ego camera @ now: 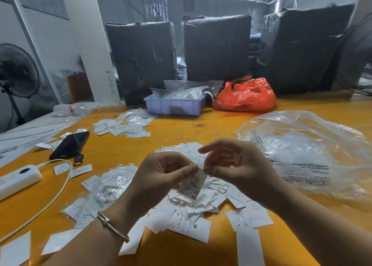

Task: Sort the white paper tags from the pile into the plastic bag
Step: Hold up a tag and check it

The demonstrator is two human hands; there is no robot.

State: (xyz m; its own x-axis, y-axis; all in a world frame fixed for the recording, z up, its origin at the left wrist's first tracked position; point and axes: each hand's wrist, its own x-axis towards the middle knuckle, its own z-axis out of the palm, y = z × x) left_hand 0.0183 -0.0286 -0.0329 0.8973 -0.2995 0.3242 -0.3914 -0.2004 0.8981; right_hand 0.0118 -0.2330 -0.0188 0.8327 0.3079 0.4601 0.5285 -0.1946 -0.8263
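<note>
Nearest to you, loose white paper tags point(189, 228) lay scattered across the yellow counter point(173, 128), some marked with letters such as M and S, and your left wrist wore a thin bracelet point(112, 226). Above the main pile point(201, 197) you held both hands together: your left hand point(161, 172) had its fingers curled and its thumb pinching the upper edge of one tag point(192, 185), printed XS, which hung down over the pile. Your right hand point(233, 163) met it at the same edge, its thumb and a fingertip closed on the tag's top, while the other fingers were loosely bent above. So each grip was closed on that one tag, held up off the counter. To your left lay a heap of small clear sleeves with tags point(108, 185), then a white power strip point(18, 178) with its cable point(50, 201) curving toward you, and a black phone point(70, 145) beyond it. To your right, just beside the pile, the large clear plastic bag point(306, 151) lay crumpled on the counter, printed with warning text; I could not tell what was in it. Farther off sat another spread of tags point(124, 126), a light purple bin point(174, 104) filled with clear packets, and an orange plastic bag point(244, 95). Behind them stood three dark wrapped bundles point(216, 48), with a fan point(17, 70) at the far left.
</note>
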